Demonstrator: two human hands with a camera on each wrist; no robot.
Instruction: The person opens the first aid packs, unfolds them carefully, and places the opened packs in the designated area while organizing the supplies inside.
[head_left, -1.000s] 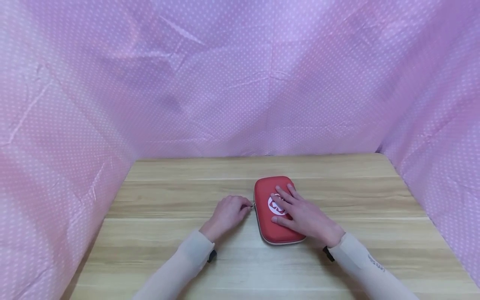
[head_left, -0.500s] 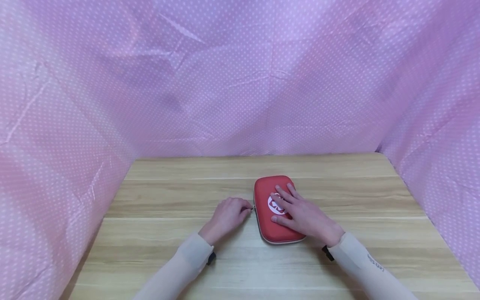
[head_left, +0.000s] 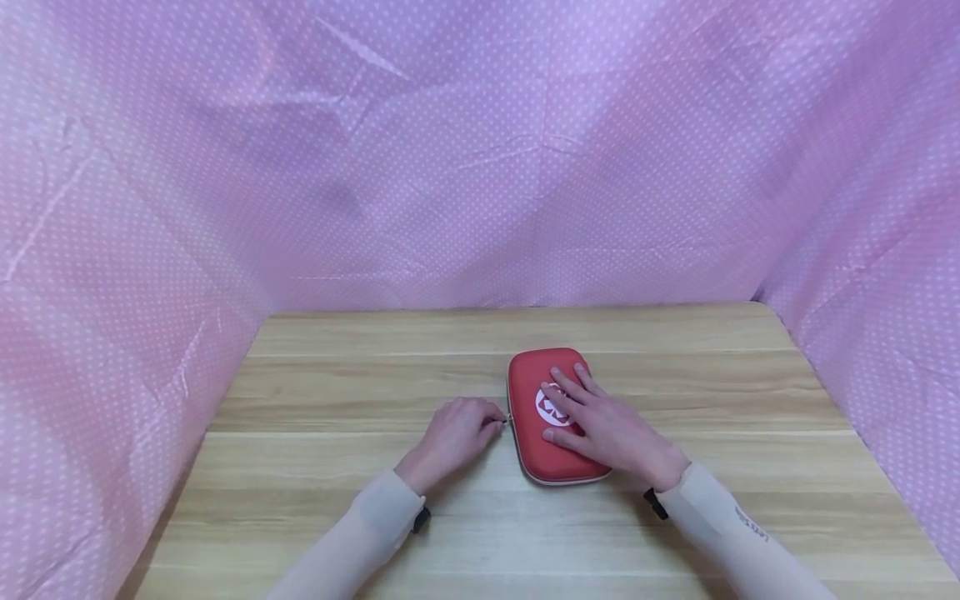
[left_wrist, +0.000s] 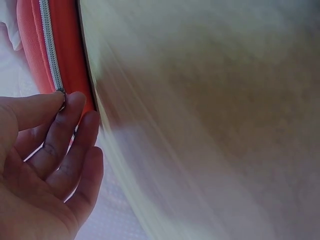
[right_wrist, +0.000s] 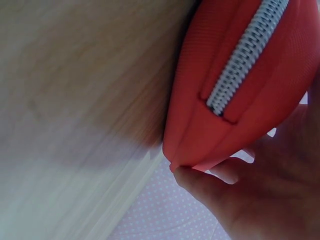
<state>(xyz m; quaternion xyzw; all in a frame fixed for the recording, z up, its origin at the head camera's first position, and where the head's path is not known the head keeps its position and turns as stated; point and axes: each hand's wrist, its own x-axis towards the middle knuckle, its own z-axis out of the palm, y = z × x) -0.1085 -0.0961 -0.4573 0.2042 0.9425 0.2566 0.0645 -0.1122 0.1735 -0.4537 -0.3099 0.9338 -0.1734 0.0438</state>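
Note:
A red zip-up hard case (head_left: 534, 454) with a white round emblem (head_left: 551, 404) lies flat on the wooden table. At its left side, my left hand (head_left: 452, 435) pinches the small zipper pull (left_wrist: 62, 93) between thumb and forefinger. Silver zipper teeth (left_wrist: 48, 42) run along the case's side and look meshed beyond the pull. My right hand (head_left: 617, 432) rests on the lid with fingers spread, partly covering the emblem. In the right wrist view, one fingertip (right_wrist: 184, 174) touches the case's rounded end, near where the zipper track (right_wrist: 245, 57) stops.
The light wood-grain table (head_left: 322, 375) stretches around the case on all sides. Pink cloth with white dots (head_left: 480, 183) hangs behind the table and along its left and right edges. Dark wrist straps (head_left: 656, 504) show below both sleeves.
My left hand has slid slightly toward me along the case's left side, with the zipper pull in its fingers. My right hand stays in place on the lid.

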